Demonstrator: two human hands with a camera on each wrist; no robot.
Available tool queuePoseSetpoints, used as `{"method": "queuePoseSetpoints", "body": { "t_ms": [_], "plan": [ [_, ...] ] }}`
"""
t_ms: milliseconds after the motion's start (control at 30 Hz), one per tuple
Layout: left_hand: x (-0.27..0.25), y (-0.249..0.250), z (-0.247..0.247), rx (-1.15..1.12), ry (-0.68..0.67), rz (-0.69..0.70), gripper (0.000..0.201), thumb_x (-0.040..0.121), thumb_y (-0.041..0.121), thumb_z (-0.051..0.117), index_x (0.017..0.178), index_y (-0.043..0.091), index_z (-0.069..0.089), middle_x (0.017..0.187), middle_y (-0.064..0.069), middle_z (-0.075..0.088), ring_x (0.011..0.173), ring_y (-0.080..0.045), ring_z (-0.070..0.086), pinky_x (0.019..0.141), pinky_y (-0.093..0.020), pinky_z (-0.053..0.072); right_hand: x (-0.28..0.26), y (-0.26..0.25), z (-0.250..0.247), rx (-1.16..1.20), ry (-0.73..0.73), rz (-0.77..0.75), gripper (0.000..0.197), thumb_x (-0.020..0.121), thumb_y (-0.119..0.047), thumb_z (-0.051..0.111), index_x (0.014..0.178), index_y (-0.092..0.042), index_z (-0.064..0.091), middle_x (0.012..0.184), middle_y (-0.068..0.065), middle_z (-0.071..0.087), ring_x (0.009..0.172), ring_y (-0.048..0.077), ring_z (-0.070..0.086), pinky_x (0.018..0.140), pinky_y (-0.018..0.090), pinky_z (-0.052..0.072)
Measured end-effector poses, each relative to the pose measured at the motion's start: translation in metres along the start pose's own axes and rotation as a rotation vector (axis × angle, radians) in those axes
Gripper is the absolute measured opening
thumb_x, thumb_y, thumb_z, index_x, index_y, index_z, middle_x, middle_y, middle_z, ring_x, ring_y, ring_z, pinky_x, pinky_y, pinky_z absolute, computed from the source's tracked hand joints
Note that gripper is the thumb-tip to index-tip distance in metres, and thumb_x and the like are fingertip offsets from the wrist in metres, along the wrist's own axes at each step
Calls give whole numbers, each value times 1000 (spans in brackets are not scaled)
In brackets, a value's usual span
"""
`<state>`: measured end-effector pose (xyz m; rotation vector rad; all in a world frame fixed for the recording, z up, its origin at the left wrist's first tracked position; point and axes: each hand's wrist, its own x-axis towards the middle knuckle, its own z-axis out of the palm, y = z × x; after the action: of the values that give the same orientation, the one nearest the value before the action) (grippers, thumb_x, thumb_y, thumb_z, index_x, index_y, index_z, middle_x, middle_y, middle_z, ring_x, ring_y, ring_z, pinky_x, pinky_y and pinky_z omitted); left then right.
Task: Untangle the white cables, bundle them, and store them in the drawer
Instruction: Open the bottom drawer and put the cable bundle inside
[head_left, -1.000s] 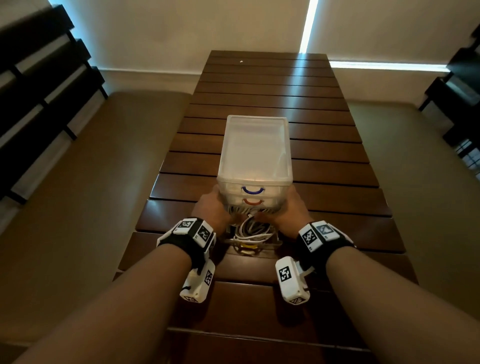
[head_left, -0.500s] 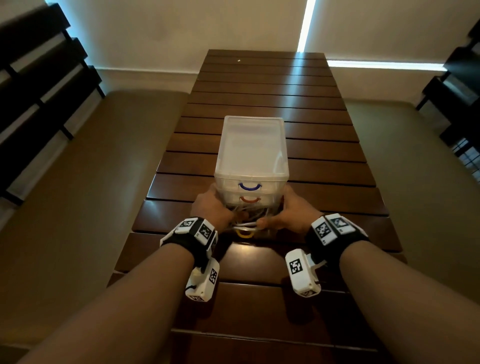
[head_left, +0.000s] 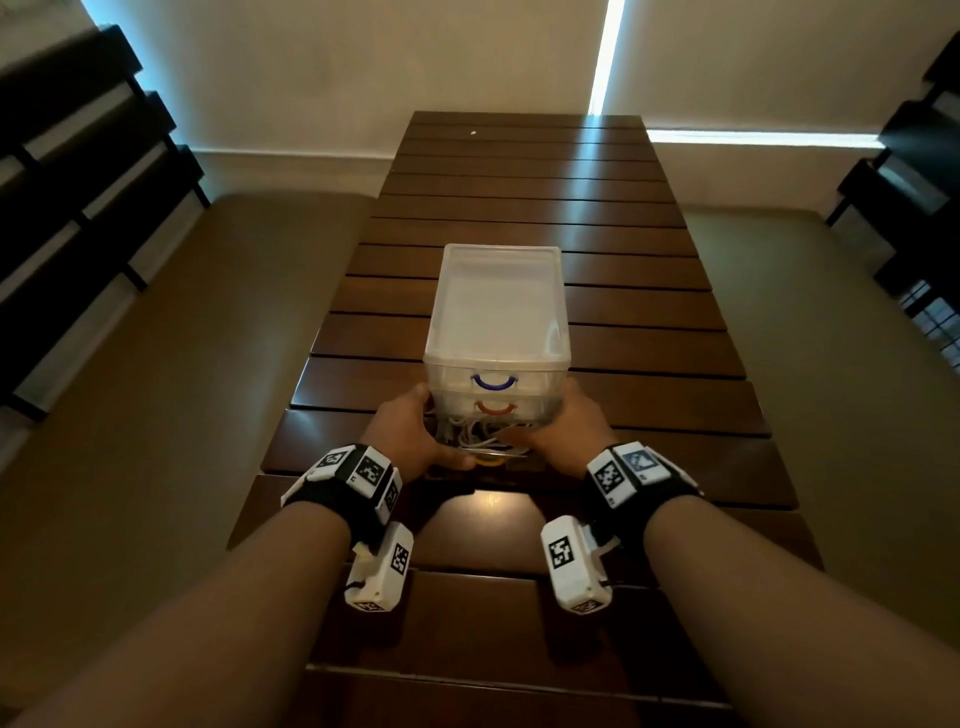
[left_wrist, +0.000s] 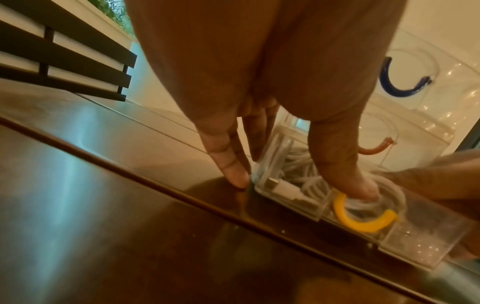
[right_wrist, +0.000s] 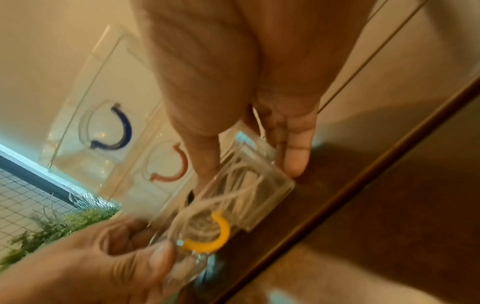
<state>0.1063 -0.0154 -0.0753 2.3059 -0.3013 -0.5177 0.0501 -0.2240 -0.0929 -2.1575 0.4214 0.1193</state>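
A clear plastic drawer unit (head_left: 496, 312) stands on the dark slatted table (head_left: 524, 182). Its blue-handled and red-handled drawers are closed. The bottom drawer (left_wrist: 415, 242), with a yellow handle (left_wrist: 363, 224), sticks out a little toward me and holds coiled white cables (left_wrist: 293, 181). My left hand (head_left: 426, 434) clasps the drawer's left front corner, fingers straight along the outer wall, thumb on the cables. My right hand (head_left: 545, 421) holds the right corner the same way, thumb inside over the cables (right_wrist: 241, 185).
Padded benches (head_left: 208, 364) run along both sides of the table. Dark slatted backrests (head_left: 78, 182) stand at the left and right edges. The table stretches well beyond the drawer unit to the wall.
The bottom drawer has slid back into the unit and sticks out less than a second ago. Both hands moved forward with it, and fewer cables show.
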Motion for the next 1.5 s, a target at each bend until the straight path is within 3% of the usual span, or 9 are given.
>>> {"method": "queuePoseSetpoints", "body": {
  "t_ms": [167,300,400,667,1067,1200,1300,1400,1500],
  "plan": [
    [-2,1,2,-42,32,10,80,56,24,92,125,23,53,120,4,64,108,-13,61,60,-10,41,8,6,14,40,77,37,70,42,-60,79,102,-30,60,91,-10,69,80,3,66,59,18,52],
    [-4,1,3,-51,28,24,81,57,25,92,127,23,52,121,5,64,111,-15,60,80,-23,50,-17,-9,-17,69,-148,-22,53,62,-34,87,103,-39,54,100,-12,67,96,10,66,79,29,55],
    [-4,-1,1,-52,32,31,81,58,26,91,129,23,52,122,5,64,111,-14,60,81,-23,48,-31,-10,-34,0,-318,7,70,65,-18,87,116,-35,43,109,-13,61,98,9,63,86,32,52],
    [-3,3,8,-119,181,3,60,61,25,90,113,25,60,88,17,59,79,0,54,64,-8,38,-16,3,-12,-68,-19,-15,56,72,-27,83,120,-21,55,115,-2,65,106,17,62,93,39,52],
    [4,-3,4,-36,123,-18,46,73,19,82,113,23,62,102,7,67,91,-10,62,79,-24,51,-15,-2,-10,-95,5,40,50,76,-22,80,119,-19,54,114,1,65,101,18,63,86,33,53],
    [-8,1,-12,-235,117,-17,60,84,-5,61,134,25,48,122,5,60,97,-14,63,74,-25,56,-23,-6,-33,313,-25,136,58,82,-6,68,130,-31,47,131,-3,56,95,17,62,84,44,56],
    [-23,19,-33,-740,243,-80,51,93,14,59,139,31,46,128,1,56,107,-27,62,89,-50,54,-34,-25,-55,673,83,154,44,95,-23,57,133,-42,45,136,-5,50,102,25,63,75,41,57],
    [-27,45,-36,-721,157,18,51,93,31,58,141,32,41,118,5,60,98,-16,62,82,-40,58,-41,-50,-55,728,14,113,42,98,-30,52,135,-45,41,126,-4,59,96,17,64,63,28,56],
    [-16,61,-30,-589,186,47,54,92,20,63,143,22,44,126,-3,63,100,-19,66,83,-45,58,-36,-63,-43,563,85,51,55,96,-29,53,145,-40,31,135,-5,56,104,13,64,86,40,57]
  ]
}}
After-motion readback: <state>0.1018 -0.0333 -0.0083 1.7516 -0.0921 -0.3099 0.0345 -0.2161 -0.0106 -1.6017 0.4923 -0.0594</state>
